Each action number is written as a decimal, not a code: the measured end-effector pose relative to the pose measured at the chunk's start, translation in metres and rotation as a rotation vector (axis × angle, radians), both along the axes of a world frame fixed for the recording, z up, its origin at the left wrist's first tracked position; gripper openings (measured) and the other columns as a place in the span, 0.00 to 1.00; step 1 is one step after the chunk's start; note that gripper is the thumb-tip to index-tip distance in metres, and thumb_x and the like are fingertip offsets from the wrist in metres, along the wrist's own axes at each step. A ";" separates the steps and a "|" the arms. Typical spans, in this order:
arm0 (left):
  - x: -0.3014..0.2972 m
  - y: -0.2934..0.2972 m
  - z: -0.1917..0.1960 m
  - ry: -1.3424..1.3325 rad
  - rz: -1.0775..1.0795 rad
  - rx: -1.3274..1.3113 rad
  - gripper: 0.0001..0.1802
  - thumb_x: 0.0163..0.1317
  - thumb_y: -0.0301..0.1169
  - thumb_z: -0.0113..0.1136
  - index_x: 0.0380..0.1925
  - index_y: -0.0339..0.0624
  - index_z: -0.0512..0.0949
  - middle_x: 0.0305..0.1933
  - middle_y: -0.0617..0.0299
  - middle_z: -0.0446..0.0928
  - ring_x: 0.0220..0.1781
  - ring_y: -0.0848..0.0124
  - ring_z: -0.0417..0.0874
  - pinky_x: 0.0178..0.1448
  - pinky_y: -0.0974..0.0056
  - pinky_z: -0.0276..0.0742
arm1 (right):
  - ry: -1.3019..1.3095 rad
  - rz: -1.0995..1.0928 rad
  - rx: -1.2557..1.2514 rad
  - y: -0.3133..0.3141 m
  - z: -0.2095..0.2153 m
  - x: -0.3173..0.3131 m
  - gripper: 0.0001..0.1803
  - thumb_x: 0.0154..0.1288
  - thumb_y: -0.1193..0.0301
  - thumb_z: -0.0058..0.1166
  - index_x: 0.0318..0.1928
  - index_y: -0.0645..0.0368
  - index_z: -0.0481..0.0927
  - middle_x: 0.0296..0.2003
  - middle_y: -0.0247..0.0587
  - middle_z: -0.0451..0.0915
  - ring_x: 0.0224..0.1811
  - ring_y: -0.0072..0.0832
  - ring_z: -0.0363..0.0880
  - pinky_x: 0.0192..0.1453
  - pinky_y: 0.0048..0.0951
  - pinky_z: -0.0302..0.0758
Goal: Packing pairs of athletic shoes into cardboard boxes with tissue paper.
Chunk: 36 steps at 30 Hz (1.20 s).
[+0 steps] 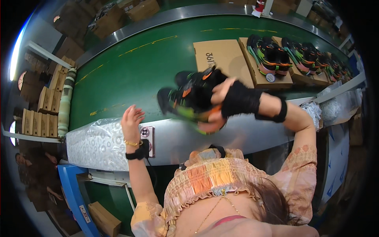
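Near the bottom centre, the person's left hand (132, 118) is raised w/ fingers spread wide, holding nothing, just above a phone (147, 140) lying on the metal ledge (252, 134). To its left, a roll of clear bubble wrap (96, 142). Right hand (229, 103), in a black fingerless glove, grips a pair of black sneakers (191, 96) w/ orange & green trim — mid-frame, held over the green conveyor belt (138, 67). Farther back, upper right: a closed cardboard box (221, 57), then open boxes w/ matching sneakers (272, 53) in a row.
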<state>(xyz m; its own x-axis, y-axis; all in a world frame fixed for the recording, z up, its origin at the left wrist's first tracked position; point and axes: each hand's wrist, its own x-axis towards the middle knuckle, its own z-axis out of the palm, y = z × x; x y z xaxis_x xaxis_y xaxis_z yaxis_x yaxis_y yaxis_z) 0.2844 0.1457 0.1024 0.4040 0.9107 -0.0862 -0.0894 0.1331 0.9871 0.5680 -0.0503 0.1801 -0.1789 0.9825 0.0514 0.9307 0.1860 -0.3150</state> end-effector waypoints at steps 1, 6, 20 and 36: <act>0.022 -0.003 0.003 0.015 -0.071 0.012 0.17 0.59 0.35 0.49 0.44 0.34 0.69 0.37 0.53 0.73 0.37 0.67 0.77 0.39 0.68 0.73 | -0.111 0.151 0.077 -0.007 -0.014 -0.009 0.23 0.35 0.46 0.57 0.19 0.55 0.77 0.19 0.43 0.74 0.23 0.35 0.76 0.28 0.34 0.71; 0.130 -0.012 -0.030 0.222 -0.470 -0.064 0.24 0.58 0.40 0.51 0.49 0.33 0.65 0.42 0.53 0.72 0.41 0.66 0.76 0.41 0.66 0.73 | -0.102 0.307 0.128 -0.041 -0.115 -0.038 0.21 0.32 0.49 0.57 0.17 0.54 0.74 0.21 0.40 0.71 0.24 0.33 0.71 0.33 0.34 0.63; 0.279 -0.035 -0.129 0.328 -0.768 -0.021 0.30 0.52 0.33 0.57 0.54 0.41 0.57 0.38 0.54 0.73 0.32 0.69 0.77 0.27 0.67 0.75 | -0.070 -0.709 0.430 -0.092 -0.159 0.067 0.25 0.39 0.72 0.55 0.44 0.56 0.69 0.47 0.49 0.66 0.48 0.45 0.65 0.44 0.45 0.64; 0.161 0.025 -0.112 0.838 -0.301 0.889 0.20 0.55 0.42 0.53 0.31 0.31 0.75 0.13 0.56 0.70 0.14 0.73 0.68 0.20 0.65 0.65 | 1.378 -1.025 0.730 -0.069 -0.112 0.072 0.35 0.45 0.69 0.57 0.55 0.61 0.58 0.49 0.48 0.67 0.51 0.36 0.69 0.51 0.34 0.68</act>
